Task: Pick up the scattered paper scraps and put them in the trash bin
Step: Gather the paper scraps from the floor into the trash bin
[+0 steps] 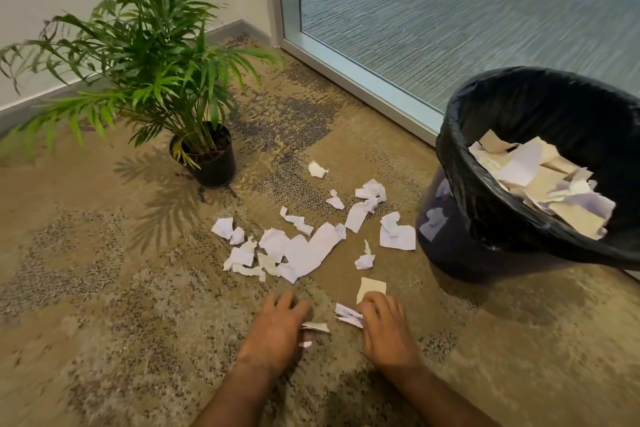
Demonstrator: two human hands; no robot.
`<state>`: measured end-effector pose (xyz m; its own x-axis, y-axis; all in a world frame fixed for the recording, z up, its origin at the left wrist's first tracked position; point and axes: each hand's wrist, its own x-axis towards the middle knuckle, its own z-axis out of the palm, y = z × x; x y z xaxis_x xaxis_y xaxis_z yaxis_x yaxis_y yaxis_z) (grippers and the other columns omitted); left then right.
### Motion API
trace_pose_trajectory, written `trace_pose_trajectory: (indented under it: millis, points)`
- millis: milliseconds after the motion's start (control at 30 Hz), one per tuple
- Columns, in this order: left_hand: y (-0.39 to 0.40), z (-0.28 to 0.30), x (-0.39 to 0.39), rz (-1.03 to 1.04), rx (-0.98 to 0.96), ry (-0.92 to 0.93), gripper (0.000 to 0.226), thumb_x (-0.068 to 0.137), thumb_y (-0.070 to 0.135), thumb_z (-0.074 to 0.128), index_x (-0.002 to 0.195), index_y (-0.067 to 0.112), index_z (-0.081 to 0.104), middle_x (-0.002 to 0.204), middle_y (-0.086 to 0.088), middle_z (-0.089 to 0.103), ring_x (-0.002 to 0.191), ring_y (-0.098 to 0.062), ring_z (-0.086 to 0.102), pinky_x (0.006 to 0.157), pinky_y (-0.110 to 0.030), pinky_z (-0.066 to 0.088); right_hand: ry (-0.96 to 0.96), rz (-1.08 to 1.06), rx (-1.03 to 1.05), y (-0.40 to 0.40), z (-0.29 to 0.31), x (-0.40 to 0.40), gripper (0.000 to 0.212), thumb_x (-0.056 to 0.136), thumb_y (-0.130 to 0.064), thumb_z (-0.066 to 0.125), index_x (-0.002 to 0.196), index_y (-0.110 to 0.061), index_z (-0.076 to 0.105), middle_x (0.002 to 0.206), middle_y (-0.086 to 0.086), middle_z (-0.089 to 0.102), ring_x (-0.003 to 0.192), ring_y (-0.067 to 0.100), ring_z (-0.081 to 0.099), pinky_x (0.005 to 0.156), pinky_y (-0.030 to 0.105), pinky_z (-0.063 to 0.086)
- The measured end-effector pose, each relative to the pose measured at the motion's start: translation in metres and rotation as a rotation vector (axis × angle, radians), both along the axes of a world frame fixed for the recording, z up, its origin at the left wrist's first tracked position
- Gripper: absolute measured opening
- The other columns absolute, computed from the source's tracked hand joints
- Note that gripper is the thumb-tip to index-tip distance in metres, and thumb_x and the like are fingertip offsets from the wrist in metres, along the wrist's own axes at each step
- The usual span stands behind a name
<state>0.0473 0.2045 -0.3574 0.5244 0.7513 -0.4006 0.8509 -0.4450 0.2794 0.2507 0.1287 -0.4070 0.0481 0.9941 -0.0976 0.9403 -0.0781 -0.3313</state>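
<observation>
Several white paper scraps (311, 250) lie scattered on the carpet in the middle of the head view. A trash bin (460, 239) lined with a black bag stands at the right, with many scraps inside. Low on the carpet, my left hand (280, 329) is closed around a small folded scrap (316, 326). A little to its right, my right hand (384, 326) grips a crumpled white scrap (347, 315), and its fingertips rest on a beige scrap (371, 286).
A potted palm (207, 159) stands on the carpet to the left of the scraps. Behind the bin runs a glass wall with a metal frame (363, 80). A white wall with a baseboard closes the back left corner.
</observation>
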Motion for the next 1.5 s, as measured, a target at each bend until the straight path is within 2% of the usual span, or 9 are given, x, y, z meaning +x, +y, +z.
trace_pose_trajectory:
  millis: [200, 367, 633, 833, 1000, 1200, 1300, 1367, 1500]
  points:
    - [-0.004, -0.010, -0.007, 0.302, -0.016, -0.236, 0.005, 0.094, 0.027, 0.061, 0.099, 0.028, 0.060, 0.110, 0.010, 0.056, 0.099, -0.014, 0.048, 0.085, -0.028, 0.047, 0.336, -0.198, -0.024, 0.010, 0.013, 0.012, 0.026, 0.088, -0.005, 0.057, 0.109, -0.019, 0.065, 0.110, -0.004, 0.058, 0.100, 0.013, 0.055, 0.084, 0.025, 0.046]
    - [-0.012, 0.010, -0.003, 0.953, -0.156, -0.673, 0.022, 0.087, 0.014, 0.072, 0.079, 0.027, 0.057, 0.087, 0.003, 0.064, 0.080, -0.013, 0.061, 0.057, -0.021, 0.046, 0.687, -0.643, 0.133, 0.008, 0.042, 0.018, 0.019, 0.097, -0.037, 0.053, 0.109, -0.028, 0.065, 0.095, -0.012, 0.068, 0.091, 0.007, 0.065, 0.067, 0.016, 0.049]
    - [-0.033, 0.017, -0.018, 1.630, -0.632, -1.380, 0.025, 0.090, -0.008, 0.059, 0.107, 0.009, 0.067, 0.102, -0.009, 0.070, 0.087, -0.021, 0.065, 0.058, -0.023, 0.059, 0.146, -0.435, -0.327, -0.002, 0.042, 0.015, 0.090, 0.057, -0.090, 0.056, 0.122, -0.031, 0.037, 0.109, -0.003, 0.061, 0.100, 0.018, 0.062, 0.071, 0.027, 0.046]
    - [-0.062, 0.025, -0.027, 1.719, -0.916, -1.505, 0.022, 0.097, -0.005, 0.047, 0.105, 0.002, 0.066, 0.104, -0.018, 0.065, 0.075, -0.023, 0.065, 0.048, -0.023, 0.057, -0.037, -0.228, -0.319, -0.003, 0.037, 0.004, 0.042, 0.092, -0.066, 0.039, 0.112, -0.029, 0.035, 0.114, 0.001, 0.067, 0.094, 0.019, 0.065, 0.066, 0.029, 0.046]
    - [-0.068, 0.025, -0.029, 1.699, -0.938, -1.437, 0.036, 0.098, -0.012, 0.035, 0.110, 0.004, 0.065, 0.097, -0.011, 0.059, 0.069, -0.018, 0.046, 0.038, -0.020, 0.047, -0.053, -0.145, -0.242, 0.002, 0.035, -0.001, 0.023, 0.101, -0.042, 0.037, 0.110, -0.023, 0.046, 0.101, 0.004, 0.069, 0.087, 0.022, 0.065, 0.063, 0.030, 0.041]
    - [-0.065, 0.029, -0.024, 1.658, -0.957, -1.186, 0.039, 0.077, -0.012, 0.032, 0.101, -0.004, 0.061, 0.073, -0.009, 0.050, 0.050, -0.014, 0.039, 0.032, -0.016, 0.027, 0.414, -0.500, -0.078, -0.009, 0.030, 0.021, 0.003, 0.092, -0.015, 0.052, 0.093, -0.019, 0.051, 0.082, -0.003, 0.058, 0.075, 0.019, 0.057, 0.062, 0.034, 0.045]
    - [-0.065, 0.026, -0.015, 1.605, -0.880, -1.067, 0.025, 0.080, -0.011, 0.031, 0.079, -0.001, 0.053, 0.062, -0.007, 0.041, 0.037, -0.013, 0.033, 0.032, -0.019, 0.027, 0.528, -0.584, -0.029, -0.001, 0.041, 0.026, 0.028, 0.092, -0.003, 0.048, 0.111, -0.021, 0.056, 0.099, -0.006, 0.058, 0.088, 0.018, 0.058, 0.073, 0.036, 0.049]
    - [-0.066, 0.026, -0.011, 1.542, -0.792, -0.926, 0.021, 0.080, -0.006, 0.039, 0.067, 0.003, 0.052, 0.057, -0.005, 0.042, 0.040, -0.013, 0.032, 0.038, -0.021, 0.026, 0.488, -0.656, -0.020, 0.006, 0.042, 0.030, 0.024, 0.091, -0.004, 0.046, 0.085, -0.017, 0.064, 0.085, -0.003, 0.063, 0.080, 0.019, 0.058, 0.071, 0.036, 0.048]
    - [-0.075, 0.035, 0.004, 1.053, -0.474, -0.525, 0.046, 0.081, 0.064, 0.064, 0.098, 0.022, 0.064, 0.072, 0.003, 0.063, 0.051, -0.009, 0.056, 0.043, -0.019, 0.040, 0.229, -0.742, -0.084, 0.020, 0.050, 0.028, 0.041, 0.092, -0.029, 0.050, 0.053, -0.016, 0.048, 0.057, 0.001, 0.046, 0.057, 0.018, 0.044, 0.055, 0.031, 0.034]
